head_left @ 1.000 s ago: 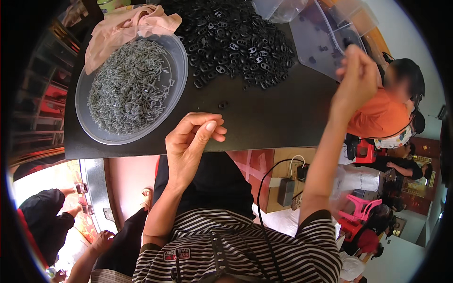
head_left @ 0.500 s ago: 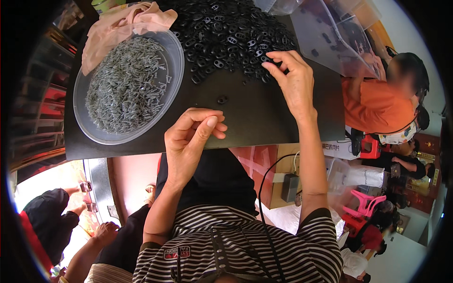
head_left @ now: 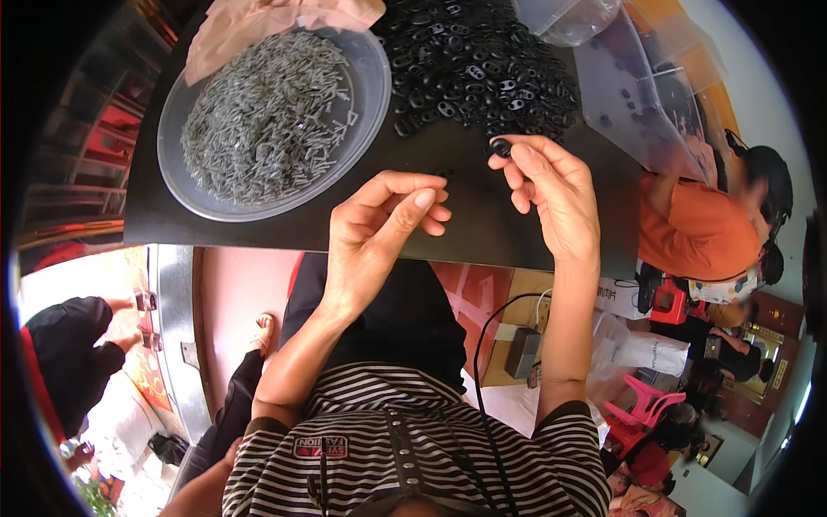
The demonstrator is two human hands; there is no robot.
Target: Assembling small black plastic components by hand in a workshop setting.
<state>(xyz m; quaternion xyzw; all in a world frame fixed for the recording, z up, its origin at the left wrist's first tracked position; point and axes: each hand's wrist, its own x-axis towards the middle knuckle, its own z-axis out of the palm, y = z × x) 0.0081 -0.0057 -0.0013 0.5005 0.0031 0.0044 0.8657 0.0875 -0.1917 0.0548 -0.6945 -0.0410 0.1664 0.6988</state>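
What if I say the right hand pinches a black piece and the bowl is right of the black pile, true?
Wrong side: the bowl is left of the black pile in the head view; the right hand pinches a black piece.

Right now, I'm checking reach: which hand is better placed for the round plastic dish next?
Probably the left hand: it's nearer the dish, while the right hand holds a small black part. Whether the left hand holds anything is unclear.

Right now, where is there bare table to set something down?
Bare table: between the left hand and right hand, toward the near edge; also between the right hand and the clear bin. Crowded: far left, by the bowl of small pieces, and far middle, by the heap of black parts.
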